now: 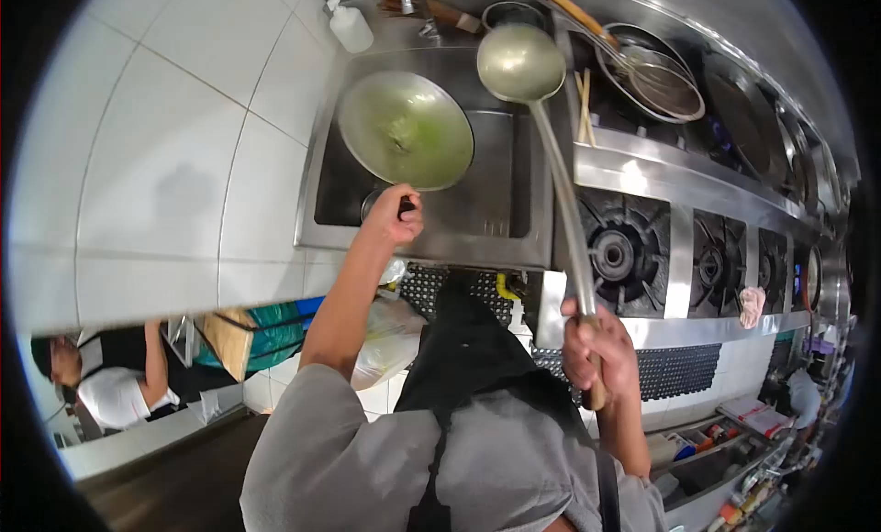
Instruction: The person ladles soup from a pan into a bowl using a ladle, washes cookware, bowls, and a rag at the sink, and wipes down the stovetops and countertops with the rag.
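Note:
My left hand [395,216] is closed round the dark handle of a wok [450,138]. The wok is over the sink [503,156], and its inside looks greenish and wet; I cannot make out whether liquid lies in it. In my right hand [601,350] is the wooden handle of a long ladle [520,62]. The ladle's round bowl is raised up and away from me, to the right of the wok and apart from it.
A stove with several burners [613,249] runs along the right. Behind it stand a bowl with strainers [668,90] and more pans. A white pump bottle [351,26] and a faucet [425,18] are behind the sink. Another person [115,381] is at the far left.

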Tool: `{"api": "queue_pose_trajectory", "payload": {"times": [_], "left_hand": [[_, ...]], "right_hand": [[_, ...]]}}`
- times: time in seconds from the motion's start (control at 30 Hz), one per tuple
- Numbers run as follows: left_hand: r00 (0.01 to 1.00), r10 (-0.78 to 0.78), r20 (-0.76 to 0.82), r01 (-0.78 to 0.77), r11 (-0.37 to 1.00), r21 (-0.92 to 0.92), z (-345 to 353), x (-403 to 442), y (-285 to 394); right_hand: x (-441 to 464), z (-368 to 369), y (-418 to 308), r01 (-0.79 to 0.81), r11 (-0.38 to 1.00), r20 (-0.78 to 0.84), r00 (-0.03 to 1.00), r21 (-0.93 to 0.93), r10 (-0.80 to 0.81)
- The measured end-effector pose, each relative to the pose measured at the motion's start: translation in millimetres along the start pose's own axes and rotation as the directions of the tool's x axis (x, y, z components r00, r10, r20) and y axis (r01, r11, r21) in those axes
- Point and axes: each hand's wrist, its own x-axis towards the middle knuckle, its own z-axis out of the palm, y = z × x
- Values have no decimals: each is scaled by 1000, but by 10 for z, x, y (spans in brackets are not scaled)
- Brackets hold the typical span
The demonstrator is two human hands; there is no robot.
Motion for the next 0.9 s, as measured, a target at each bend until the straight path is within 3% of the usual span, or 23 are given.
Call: {"api": "queue_pose_trajectory", "payload": {"times": [0.1, 0.17, 0.3, 0.33, 0.43, 0.53, 0.63, 0.67, 0.8, 0.9], "left_hand": [[994, -108, -32, 106, 993, -57, -504, 885, 362], [975, -212, 66, 220, 966, -137, -710, 1334, 387], [931, -355, 83, 363, 884, -295, -775, 1708, 400], [918, -361, 166, 397, 844, -361, -842, 1774, 403], [880, -463, -103, 407, 849, -338, -781, 1811, 410], [836, -353, -421, 465, 863, 199, -834, 1879, 310], [869, -226, -440, 410, 825, 388, -1096, 1872, 187], [877, -191, -441, 396, 808, 436, -1199, 1882, 180], [893, -107, -438, 388, 678, 625, -1523, 1996, -41], [909, -102, -404, 374, 624, 686, -1450, 1957, -44]], "right_hand": [[920, 491, 12, -129, 984, -110, 984, 119, 142], [1389, 582, 59, -207, 965, -172, 957, 160, 234], [2064, 779, 96, -261, 965, -285, 923, 28, 258], [2200, 849, 68, -266, 964, -298, 921, -12, 251], [2688, 1232, -100, -212, 956, -258, 953, -201, 157], [2841, 1432, -224, -188, 971, -204, 966, -144, 157], [2713, 1301, -100, -178, 940, -175, 976, -293, 130], [2642, 1359, -88, -203, 943, -225, 964, -262, 145], [2906, 1407, -72, -117, 918, -167, 984, -380, 57], [2914, 1463, -91, -141, 954, -183, 979, -264, 94]]}}
